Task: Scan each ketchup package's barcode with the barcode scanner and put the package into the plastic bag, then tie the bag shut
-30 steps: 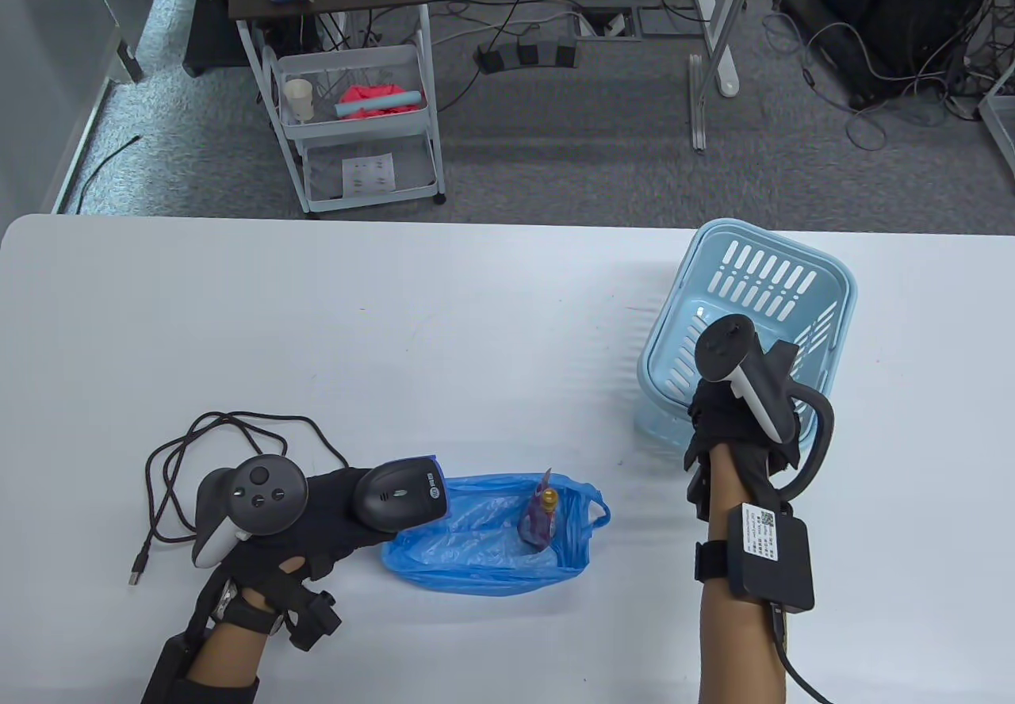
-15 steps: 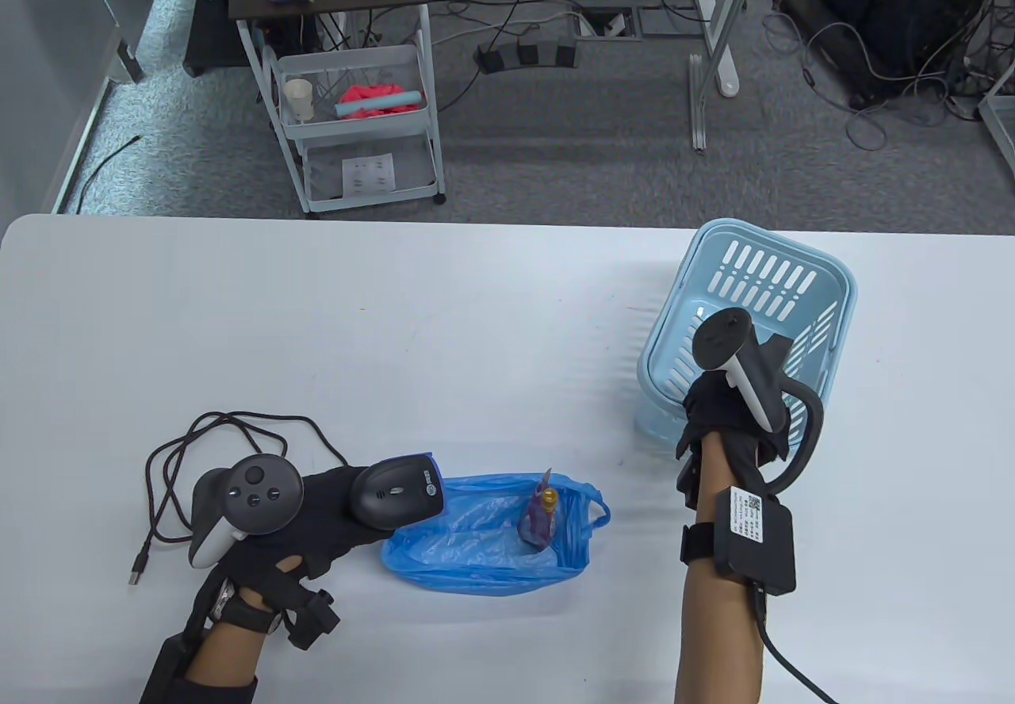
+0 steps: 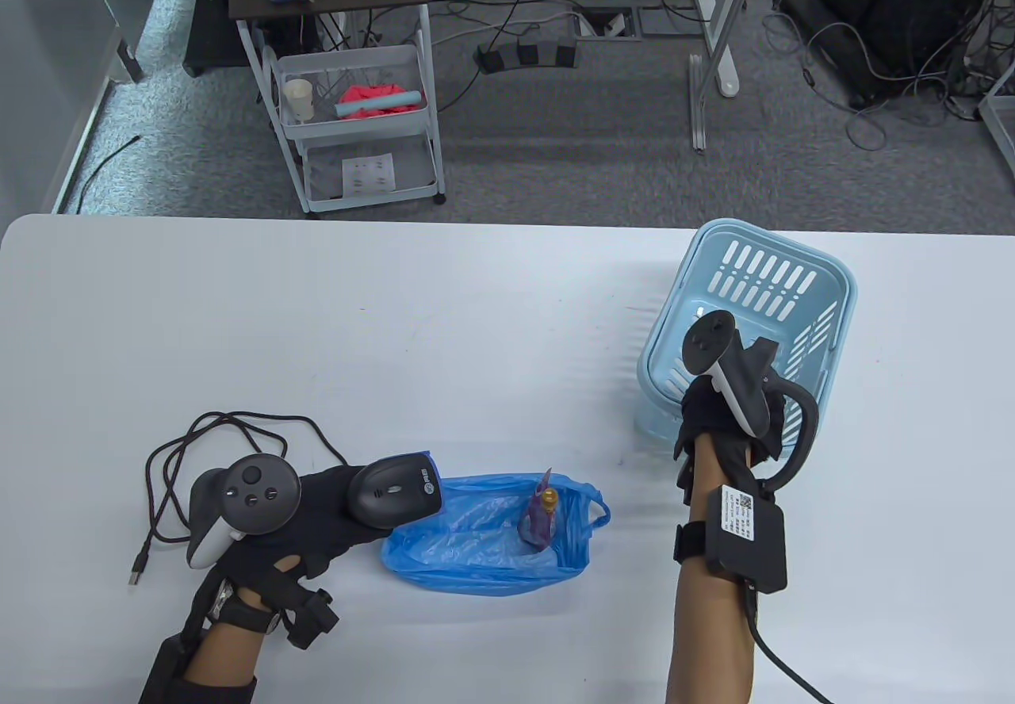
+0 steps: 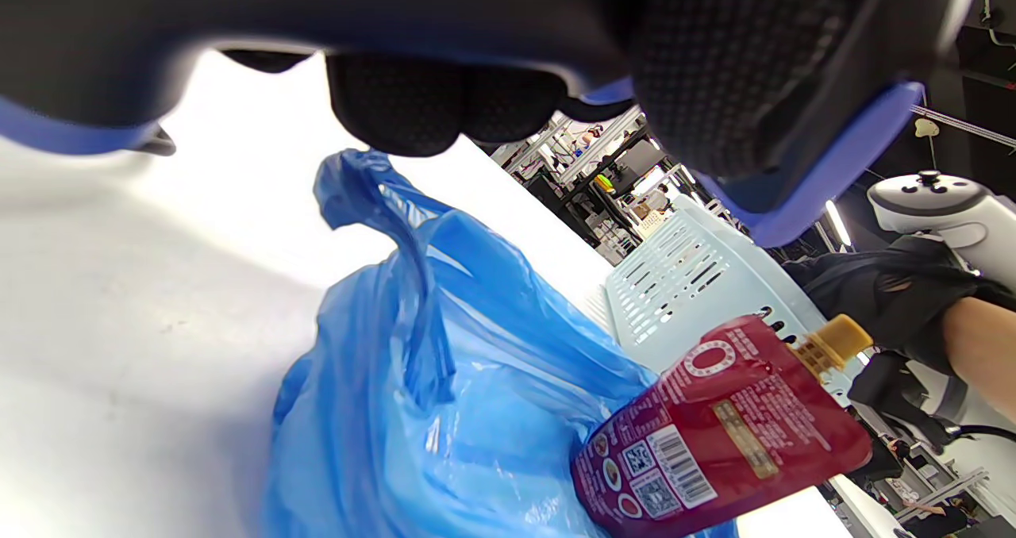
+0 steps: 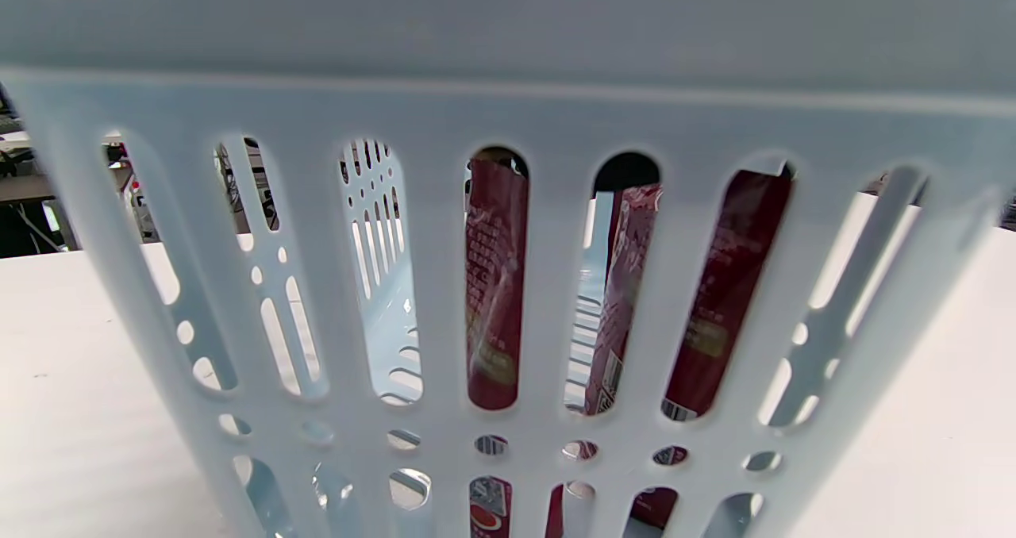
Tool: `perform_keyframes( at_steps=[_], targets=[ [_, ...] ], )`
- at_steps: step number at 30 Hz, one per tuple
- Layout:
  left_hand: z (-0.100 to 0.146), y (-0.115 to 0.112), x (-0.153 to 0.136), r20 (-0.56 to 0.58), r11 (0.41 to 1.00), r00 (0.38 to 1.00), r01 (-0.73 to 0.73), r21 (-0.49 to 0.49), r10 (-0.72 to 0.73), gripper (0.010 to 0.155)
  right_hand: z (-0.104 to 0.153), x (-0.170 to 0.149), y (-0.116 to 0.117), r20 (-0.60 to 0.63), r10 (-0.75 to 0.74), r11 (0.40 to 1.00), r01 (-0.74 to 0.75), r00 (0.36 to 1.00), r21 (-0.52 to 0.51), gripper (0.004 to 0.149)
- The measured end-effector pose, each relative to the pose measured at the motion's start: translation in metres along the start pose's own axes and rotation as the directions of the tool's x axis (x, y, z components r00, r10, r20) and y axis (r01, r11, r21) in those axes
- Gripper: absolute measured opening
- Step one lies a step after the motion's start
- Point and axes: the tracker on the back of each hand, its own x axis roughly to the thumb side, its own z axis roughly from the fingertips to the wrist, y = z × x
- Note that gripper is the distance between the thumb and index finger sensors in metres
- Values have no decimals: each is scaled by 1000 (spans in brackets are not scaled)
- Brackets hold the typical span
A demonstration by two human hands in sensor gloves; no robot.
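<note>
The left hand [image 3: 317, 514] gripped the barcode scanner [image 3: 395, 491] beside the blue plastic bag [image 3: 484, 549]. There a red, yellow-capped ketchup package [image 4: 718, 431] stood; only the left wrist view showed its barcode. The right hand [image 3: 718, 411] reached into the basket [image 3: 761, 276], grip hidden; the right wrist view showed red packages [image 5: 496, 284] inside.

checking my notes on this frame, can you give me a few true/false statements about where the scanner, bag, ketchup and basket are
1. The left hand holds the barcode scanner. True.
2. One ketchup package already sits in the blue plastic bag. True.
3. The basket is empty. False: the right wrist view shows red ketchup packages through its slots.
4. The right hand is over the bag. False: it is at the basket's near side, away from the bag.
5. The bag is tied shut. False: it lies open, handles loose.
6. The scanner's cable lies looped on the table. True.
</note>
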Motion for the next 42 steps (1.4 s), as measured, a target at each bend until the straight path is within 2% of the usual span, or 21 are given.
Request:
perform_keyframes(
  at_steps=[12,22,36,42],
  targets=[
    [0,1,-2,-15,1000,1000,-8,3,8,52,17,2,-21,60,-59,990,66,996,-128,43],
    [0,2,-4,-23,1000,999,-24,3,24,52,40,0,-58,113,-141,966,162,984,-202,43],
    [0,3,-4,-7,999,999,-46,11,46,52,92,5,-111,253,-180,901,263,950,-345,43],
    [-1,2,-5,-8,999,999,-51,6,51,52,116,16,-126,353,-195,883,320,915,-342,43]
  ],
)
